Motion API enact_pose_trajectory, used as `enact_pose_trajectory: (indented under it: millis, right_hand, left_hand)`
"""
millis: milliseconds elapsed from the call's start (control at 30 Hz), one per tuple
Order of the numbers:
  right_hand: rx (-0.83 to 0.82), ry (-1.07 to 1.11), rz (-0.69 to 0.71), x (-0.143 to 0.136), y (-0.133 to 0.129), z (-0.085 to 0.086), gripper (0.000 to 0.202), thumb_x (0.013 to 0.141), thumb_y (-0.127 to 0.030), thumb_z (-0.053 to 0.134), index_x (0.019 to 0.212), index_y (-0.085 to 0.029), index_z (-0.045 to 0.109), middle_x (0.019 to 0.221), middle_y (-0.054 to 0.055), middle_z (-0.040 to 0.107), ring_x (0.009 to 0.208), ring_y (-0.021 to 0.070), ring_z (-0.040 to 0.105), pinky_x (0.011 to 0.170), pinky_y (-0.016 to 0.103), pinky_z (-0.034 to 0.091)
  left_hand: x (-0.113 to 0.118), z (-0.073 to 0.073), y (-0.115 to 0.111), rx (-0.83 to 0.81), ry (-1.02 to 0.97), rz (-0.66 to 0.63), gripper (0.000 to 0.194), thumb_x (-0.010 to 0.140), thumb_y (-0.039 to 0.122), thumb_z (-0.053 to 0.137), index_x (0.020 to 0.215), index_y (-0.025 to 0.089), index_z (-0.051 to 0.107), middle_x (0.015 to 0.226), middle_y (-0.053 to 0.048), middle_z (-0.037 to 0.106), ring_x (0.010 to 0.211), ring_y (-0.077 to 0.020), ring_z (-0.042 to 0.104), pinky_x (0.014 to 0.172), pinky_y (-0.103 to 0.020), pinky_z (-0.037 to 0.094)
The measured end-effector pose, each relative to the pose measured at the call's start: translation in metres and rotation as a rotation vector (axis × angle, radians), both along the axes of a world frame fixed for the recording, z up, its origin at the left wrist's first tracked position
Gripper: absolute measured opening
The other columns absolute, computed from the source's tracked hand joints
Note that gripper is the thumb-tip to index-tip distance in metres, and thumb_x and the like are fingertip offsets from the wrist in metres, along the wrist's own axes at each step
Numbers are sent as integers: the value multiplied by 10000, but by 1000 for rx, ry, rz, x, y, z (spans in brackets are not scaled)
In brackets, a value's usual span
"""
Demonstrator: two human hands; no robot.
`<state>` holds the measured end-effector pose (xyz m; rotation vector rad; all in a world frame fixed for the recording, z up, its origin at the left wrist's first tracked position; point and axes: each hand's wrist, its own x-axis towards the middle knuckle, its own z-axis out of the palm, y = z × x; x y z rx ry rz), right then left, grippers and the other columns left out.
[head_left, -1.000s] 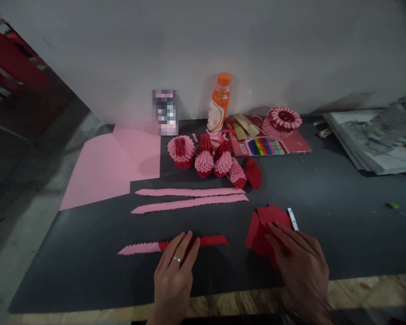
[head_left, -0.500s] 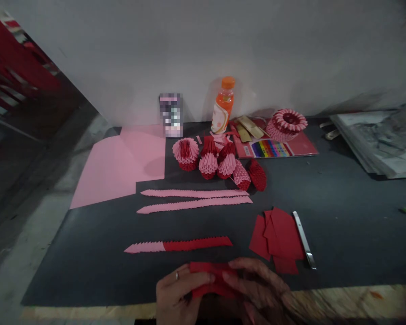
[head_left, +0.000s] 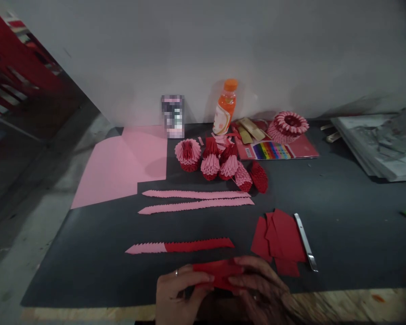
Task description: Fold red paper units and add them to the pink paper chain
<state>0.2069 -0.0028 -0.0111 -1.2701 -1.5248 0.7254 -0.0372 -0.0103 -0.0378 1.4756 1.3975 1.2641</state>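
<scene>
Near the front edge of the table, a red piece of paper (head_left: 218,271) is held between my two hands. My left hand (head_left: 181,289), with a ring on one finger, pinches its left side. The right side is gripped by my right hand (head_left: 262,284), thumb and fingers closed on it. Just beyond lies a toothed strip of folded paper (head_left: 181,246), pink on the left and red on the right. To the right are several loose red paper pieces (head_left: 284,237) and a closed silver cutter-like tool (head_left: 305,242).
Two pink folded strips (head_left: 196,205) lie mid-table. Behind them stand several red and pink folded-paper pieces (head_left: 209,162), an orange drink bottle (head_left: 226,108) and a phone-like object (head_left: 173,116) against the wall. Pink sheets (head_left: 128,158) are left, a round paper ring (head_left: 288,126) and papers (head_left: 379,144) right.
The red paper between my hands is now bent up more narrowly, its lower edge raised. Both hands stay closed on it; the whole view has shifted slightly.
</scene>
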Motion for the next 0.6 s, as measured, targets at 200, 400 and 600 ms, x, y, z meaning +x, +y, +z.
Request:
enact_pose_trajectory:
  millis: [200, 400, 600]
  right_hand:
    - [-108, 59, -67, -8, -11, -14, 122, 1076, -410, 941, 983, -366, 1006, 1524, 88, 966, 1103, 297, 1022, 952, 353, 856]
    - [-363, 216, -35, -14, -6, -17, 194, 1074, -555, 936, 955, -431, 1024, 1218, 72, 1035, 1008, 345, 1027, 876, 398, 856]
    - [-356, 241, -124, -17, -4, -6, 140, 951, -528, 1018, 897, -400, 1026, 902, 82, 1003, 799, 335, 999, 762, 358, 849]
  left_hand:
    - [8, -2, -6, -43, -39, 34, 156, 975, 390, 930, 896, 493, 1018, 734, 42, 974, 539, -250, 886, 526, -322, 734]
    - [15, -4, -8, -58, -78, 117, 170, 929, 381, 980, 886, 539, 1021, 766, 46, 995, 609, -275, 935, 616, -353, 787]
    - [22, 6, -6, -165, -108, 235, 104, 920, 522, 998, 829, 481, 1028, 780, -3, 1001, 659, -305, 949, 627, -379, 783]
